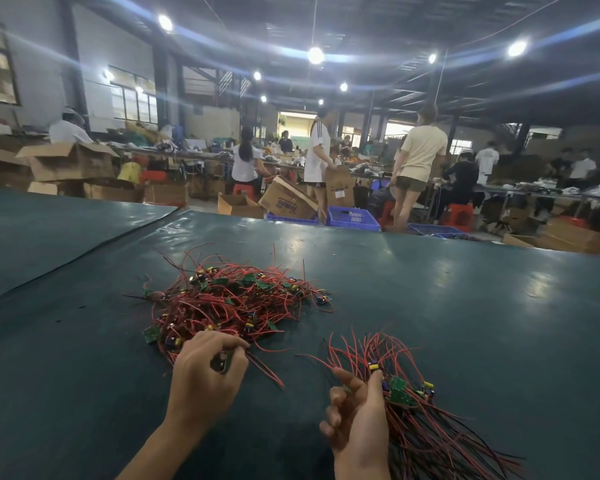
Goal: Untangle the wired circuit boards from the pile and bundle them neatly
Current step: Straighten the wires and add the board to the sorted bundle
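Note:
A tangled pile point(229, 299) of small green circuit boards with red and black wires lies on the dark green table point(447, 306). My left hand point(207, 372) rests at the pile's near edge, fingers curled, pinching a small board whose wires trail to the right. A second, sorted bundle point(416, 410) of boards and wires lies at the near right. My right hand point(355, 417) holds that bundle against its thumb side, the fingers loosely bent toward the palm.
A seam in the table cover point(94, 251) runs diagonally at the left. Beyond the far edge stand cardboard boxes point(284, 202), blue crates point(352, 218), red stools point(458, 216) and several people at other workbenches.

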Motion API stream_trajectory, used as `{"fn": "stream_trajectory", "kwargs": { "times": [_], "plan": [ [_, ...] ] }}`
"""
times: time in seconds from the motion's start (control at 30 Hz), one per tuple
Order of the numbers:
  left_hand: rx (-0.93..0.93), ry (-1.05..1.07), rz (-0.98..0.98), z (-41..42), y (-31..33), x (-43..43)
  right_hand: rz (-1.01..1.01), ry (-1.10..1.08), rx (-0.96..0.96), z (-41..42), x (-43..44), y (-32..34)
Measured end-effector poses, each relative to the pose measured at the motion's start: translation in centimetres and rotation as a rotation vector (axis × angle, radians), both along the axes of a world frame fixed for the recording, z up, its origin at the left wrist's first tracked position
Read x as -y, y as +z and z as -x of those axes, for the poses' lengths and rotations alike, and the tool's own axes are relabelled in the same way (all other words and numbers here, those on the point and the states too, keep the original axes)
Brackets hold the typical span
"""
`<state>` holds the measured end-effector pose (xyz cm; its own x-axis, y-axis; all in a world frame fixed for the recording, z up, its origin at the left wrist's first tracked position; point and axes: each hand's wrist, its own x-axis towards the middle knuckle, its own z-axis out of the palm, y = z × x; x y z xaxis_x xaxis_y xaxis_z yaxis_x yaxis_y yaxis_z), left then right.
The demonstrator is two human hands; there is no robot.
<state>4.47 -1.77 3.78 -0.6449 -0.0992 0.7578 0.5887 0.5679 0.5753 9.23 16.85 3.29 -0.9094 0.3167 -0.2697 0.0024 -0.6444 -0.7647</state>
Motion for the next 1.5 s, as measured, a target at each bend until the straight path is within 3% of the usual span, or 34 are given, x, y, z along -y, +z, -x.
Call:
{"fn": "stream_trajectory", "kwargs": {
  "times": [0.2,0.4,0.53,0.7,0.87,0.97,1.1,1.5],
  "plan": [
    [-0.113,-0.415,0.116,-2.2,-0.6,-3.6,-0.298,0.140,0.033,0.0,1.1,-0.2],
    [0.051,-0.618,0.161,-3.1,-1.7,-5.3,-0.358,0.123,-0.023,-0.5,1.4,0.3],
    [0.336,-0.635,-0.038,-3.0,-1.0,-5.2,-0.362,0.126,-0.057,-1.0,1.6,0.6],
    [0.739,-0.385,-0.308,-1.8,-0.7,-5.1,-0.642,0.090,-0.212,-1.3,1.7,0.4],
    [1.023,-0.443,-0.686,-0.8,-0.5,-4.7,-0.715,0.134,-0.317,-1.7,2.0,0.3],
    [1.004,-0.489,-0.733,-0.9,-0.4,-4.5,-0.738,0.131,-0.336,-1.8,1.9,0.3],
    [0.866,-0.504,-0.642,-1.3,0.0,-4.6,-0.796,0.116,-0.333,-1.7,1.9,0.1],
    [0.707,-0.675,-0.906,-1.5,0.8,-4.1,-0.964,-0.154,-0.345,-1.1,1.9,-0.9]
  ]
}}
